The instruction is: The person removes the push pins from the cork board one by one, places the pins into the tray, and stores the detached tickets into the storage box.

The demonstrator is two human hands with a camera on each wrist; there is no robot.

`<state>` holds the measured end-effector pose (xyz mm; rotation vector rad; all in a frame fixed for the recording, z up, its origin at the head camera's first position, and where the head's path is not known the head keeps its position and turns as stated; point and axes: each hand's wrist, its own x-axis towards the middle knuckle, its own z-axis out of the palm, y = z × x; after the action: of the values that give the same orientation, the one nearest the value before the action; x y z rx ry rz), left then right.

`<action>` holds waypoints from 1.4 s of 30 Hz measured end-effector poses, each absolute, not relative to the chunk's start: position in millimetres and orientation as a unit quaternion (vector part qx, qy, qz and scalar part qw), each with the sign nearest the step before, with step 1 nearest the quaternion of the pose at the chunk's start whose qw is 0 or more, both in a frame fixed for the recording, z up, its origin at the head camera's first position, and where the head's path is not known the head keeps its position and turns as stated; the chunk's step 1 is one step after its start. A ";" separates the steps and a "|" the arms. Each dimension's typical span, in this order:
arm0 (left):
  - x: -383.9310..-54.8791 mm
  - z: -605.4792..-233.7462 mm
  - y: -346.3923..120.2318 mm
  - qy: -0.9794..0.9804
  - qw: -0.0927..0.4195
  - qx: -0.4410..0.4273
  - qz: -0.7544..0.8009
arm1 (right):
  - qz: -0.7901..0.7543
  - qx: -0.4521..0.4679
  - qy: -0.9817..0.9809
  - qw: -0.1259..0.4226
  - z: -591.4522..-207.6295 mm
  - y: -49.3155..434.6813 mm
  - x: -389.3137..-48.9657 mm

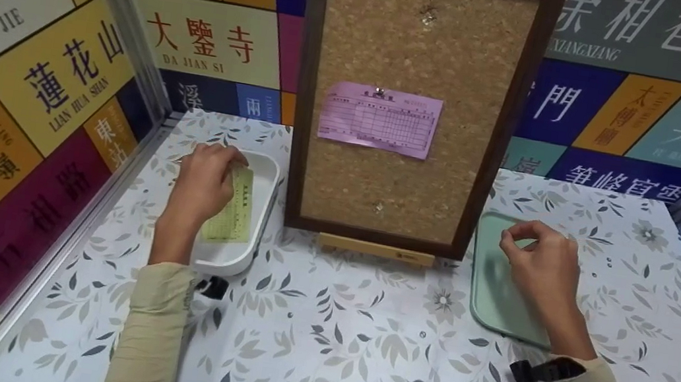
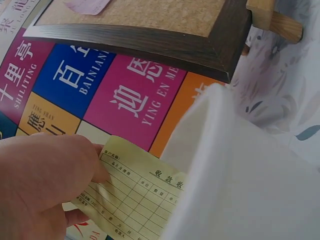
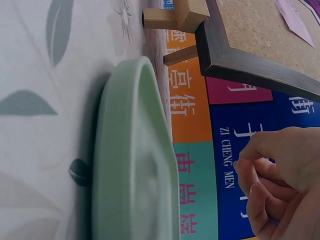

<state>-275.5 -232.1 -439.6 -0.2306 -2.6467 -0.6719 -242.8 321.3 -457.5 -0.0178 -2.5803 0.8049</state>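
At the left, my left hand (image 1: 203, 180) is over a white tray (image 1: 268, 207) and pinches a yellow receipt slip (image 2: 140, 185) by one end. In the head view the slip overlaps the tray's inside. My right hand (image 1: 543, 263) hovers above a green tray (image 1: 488, 298), thumb and index fingertips meeting and the other fingers curled. I cannot tell whether something tiny sits between those fingertips. Between the hands stands a framed cork board (image 1: 375, 182). A pink receipt slip (image 1: 380, 120) hangs on it from a small clear pin (image 1: 380, 92).
Two more clear pins stick in the cork, an upper pin (image 1: 428, 15) and a lower pin (image 1: 378, 207). A wooden stand (image 1: 375, 250) supports the board. Panels with printed place names (image 1: 202, 35) enclose the table (image 1: 325, 349) behind and at the sides.
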 end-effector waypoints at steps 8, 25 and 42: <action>-276.0 -444.3 -232.8 -0.954 0.173 -0.077 -0.231 | 0.283 0.004 -0.945 0.165 -466.1 328.1 -245.5; -279.1 -452.7 -239.3 -0.947 0.154 -0.117 -0.256 | 0.246 0.019 -0.969 -0.017 -476.1 338.0 -247.6; -279.7 -455.8 -238.9 -0.946 0.142 -0.133 -0.258 | 0.235 0.002 -0.972 -0.007 -479.4 340.1 -246.6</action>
<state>-279.7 -238.9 -455.8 -0.3836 -2.7299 -0.7450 -246.6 340.1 -479.4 0.0057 -3.0677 0.7416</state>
